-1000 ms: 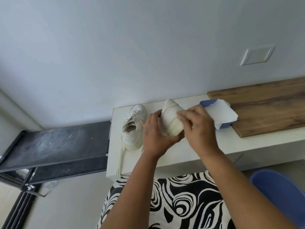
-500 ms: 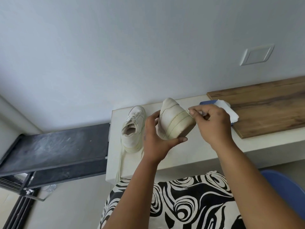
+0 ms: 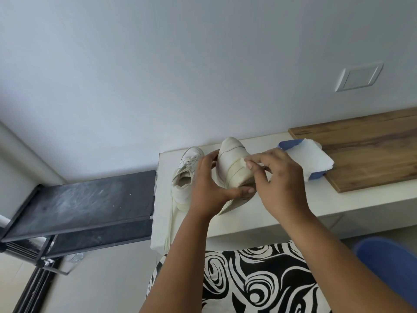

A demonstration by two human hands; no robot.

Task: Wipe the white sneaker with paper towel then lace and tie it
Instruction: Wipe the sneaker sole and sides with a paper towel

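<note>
1. The left hand (image 3: 211, 185) grips the white sneaker (image 3: 233, 164) from its left side, fingers curled under the sole and thumb up by the toe, holding it lifted off the white shelf (image 3: 282, 213) with the toe pointing away from the person.
2. The right hand (image 3: 278, 177) pinches a small wad of paper towel (image 3: 244, 161) between thumb and fingertips and presses it against the sneaker's right flank, near the side stripes.
3. What has just changed: half a second ago the right hand was off to the side by the tissue pack with the towel clear of the shoe; a second ago it lay over the sneaker. Now the wad is back on the leather (this looks like repeated wiping strokes, not a single pass).
4. What it means: the task is probably in its wiping stage. I judge lacing not yet begun on this shoe; its eyelets are hidden behind the hands, so I cannot tell.
5. The second sneaker (image 3: 186, 175) stands on the shelf just left of the held one, its long lace (image 3: 169, 219) trailing over the shelf's front edge.
6. The blue tissue pack (image 3: 316, 176), with a white sheet (image 3: 311, 157) pulled out of it, sits to the right, against the wooden board (image 3: 372, 152).
</note>
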